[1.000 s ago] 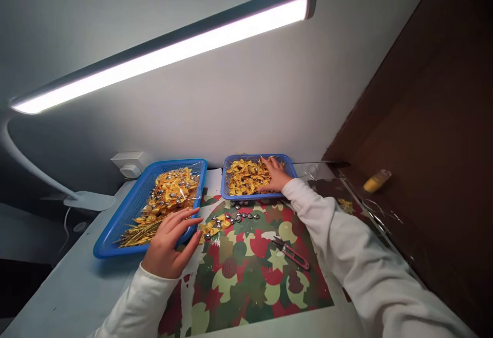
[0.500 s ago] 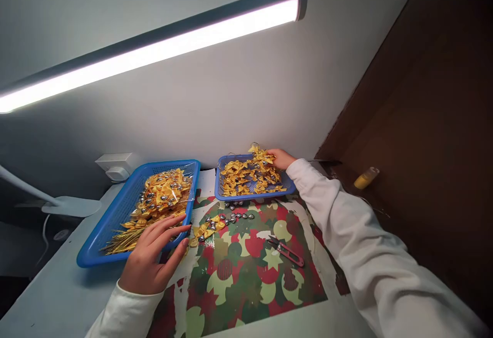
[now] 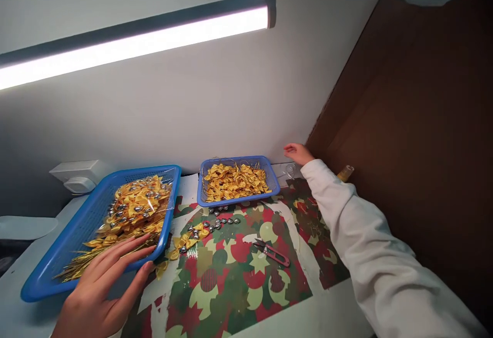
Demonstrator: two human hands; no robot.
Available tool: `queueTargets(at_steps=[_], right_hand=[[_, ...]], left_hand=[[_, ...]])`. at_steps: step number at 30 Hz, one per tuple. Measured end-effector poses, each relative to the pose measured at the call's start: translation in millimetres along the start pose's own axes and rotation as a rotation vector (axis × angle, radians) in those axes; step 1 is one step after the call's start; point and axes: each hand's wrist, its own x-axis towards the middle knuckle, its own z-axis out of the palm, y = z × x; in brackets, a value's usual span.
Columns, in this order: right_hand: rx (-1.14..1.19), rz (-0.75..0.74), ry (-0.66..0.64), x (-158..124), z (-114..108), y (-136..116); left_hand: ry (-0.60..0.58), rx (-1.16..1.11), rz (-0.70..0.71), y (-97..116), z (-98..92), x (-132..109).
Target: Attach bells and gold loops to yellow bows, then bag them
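My left hand (image 3: 103,287) is open, fingers spread over the near right rim of the large blue basket (image 3: 29,287). That basket holds gold ribbon bows with silver beads (image 3: 140,199) under clear film, and a bundle of gold twist ties (image 3: 75,266). My right hand (image 3: 298,154) hangs off the right end of the smaller blue basket (image 3: 201,202), fingers loosely bent, with nothing visible in them. Gold bows (image 3: 236,181) fill this smaller basket. A short chain of gold bows (image 3: 188,240) and several silver heart-shaped beads (image 3: 225,221) lie on the patterned mat.
Red-handled thread snips (image 3: 271,253) lie on the camouflage-patterned mat (image 3: 239,297). Clear thread (image 3: 290,171) is below my right hand. A brown cardboard panel (image 3: 404,112) stands right, near a yellow spool (image 3: 345,173). A tube lamp (image 3: 154,37) hangs above; a white socket (image 3: 77,173) is left.
My right hand has let go of the gold bows at the smaller basket and moved off to its right. The view has turned rightward. My left hand stays at the large basket's rim.
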Motion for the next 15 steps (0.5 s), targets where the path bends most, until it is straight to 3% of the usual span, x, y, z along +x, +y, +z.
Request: queueTargets(at_steps=[3, 6, 10, 15], right_hand=[[-0.119, 0.130, -0.044, -16, -1, 39], [-0.196, 0.192, -0.108, -30, 12, 61], [-0.238, 0.126, -0.151, -37, 32, 68], [-0.282, 0.099, -0.063, -34, 50, 67]], left_hand=[[0.026, -0.006, 0.000, -1, 2.0, -3], [0.049, -0.019, 0.003, 7, 3.6, 0], [0.042, 0.002, 0.067, 17, 1.5, 3], [0.016, 0.043, 0.105, 23, -2.5, 1]])
